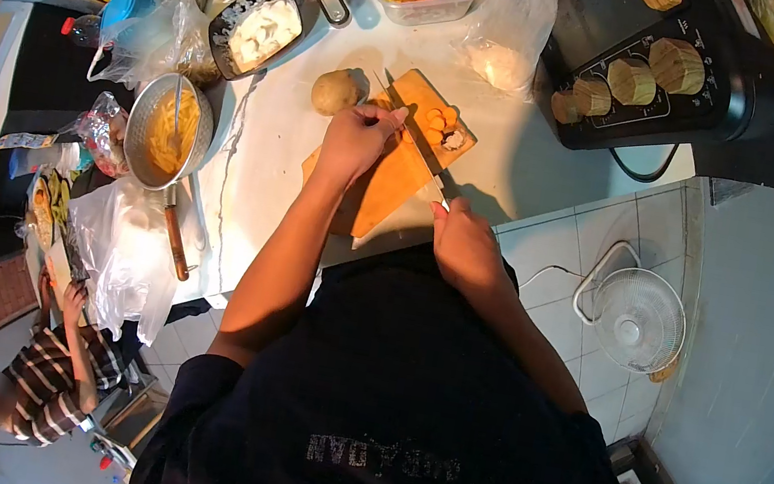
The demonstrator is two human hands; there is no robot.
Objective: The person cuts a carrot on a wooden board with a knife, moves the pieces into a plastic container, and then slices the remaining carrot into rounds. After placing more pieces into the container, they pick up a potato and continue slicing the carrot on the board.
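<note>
My right hand [468, 245] is closed round the handle of a kitchen knife [424, 155], its blade slanting up and left across an orange-brown cutting board [382, 195]. Fingers bent together, my left hand [358, 141] presses down on the board close to the blade. What those fingers hold is mostly hidden beneath them. To the right of the blade lie several orange slices that look like carrot [437, 126], with a small pale piece beside them. A whole brown potato [335, 92] sits on the counter just beyond my left hand.
A pot [202, 140] of yellow strips stands left, near plastic bags [125, 246]. Behind are a white-filled dish [265, 35], a vegetable tub [424, 11] and a bag [504, 53]. A black appliance [724, 98] stands right, a fan [639, 321] below. Another person [58, 372] works lower left.
</note>
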